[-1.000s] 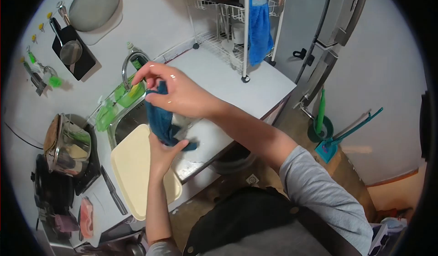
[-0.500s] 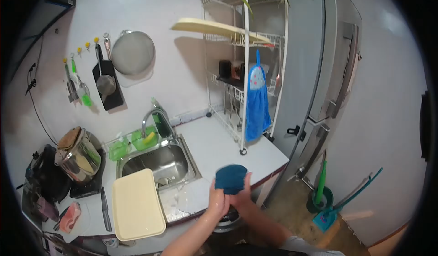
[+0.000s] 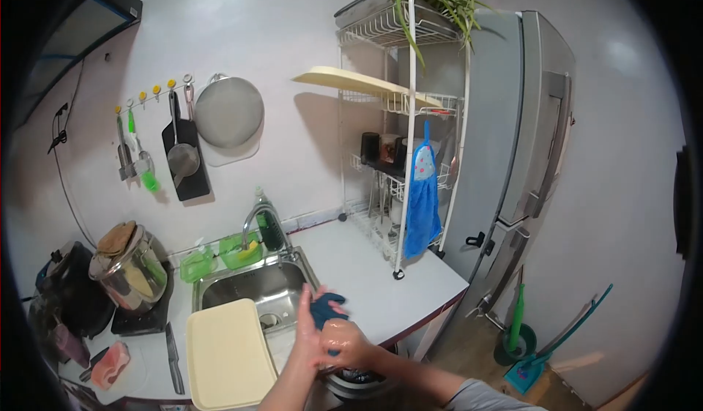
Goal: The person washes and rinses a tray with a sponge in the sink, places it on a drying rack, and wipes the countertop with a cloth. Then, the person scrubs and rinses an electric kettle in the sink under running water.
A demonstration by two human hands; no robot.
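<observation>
A dark teal cloth (image 3: 327, 309) is bunched up between my two hands, in front of the sink. My left hand (image 3: 307, 330) holds it from the left, its upper fingers pointing up beside the cloth. Wrapped round the lower part of the cloth, my right hand (image 3: 346, 343) is closed in a fist and looks wet. Part of the cloth is hidden by the fingers. Close to my left hand lie the steel sink (image 3: 316, 279) and a cream tray (image 3: 228, 352), which overlaps the sink's front edge.
A knife (image 3: 174, 360) lies left of the tray, and raw meat (image 3: 111, 365) sits farther left. A steel pot (image 3: 132, 275) stands at the back left. A white wire rack (image 3: 411, 191) with a blue hand towel (image 3: 423, 213) stands on the counter (image 3: 366, 294) at right, beside the fridge (image 3: 538, 118).
Both hands have moved left toward the sink. The cloth, spread rounder before, is now crumpled, and my right hand has closed round it. The view has tilted up slightly.
</observation>
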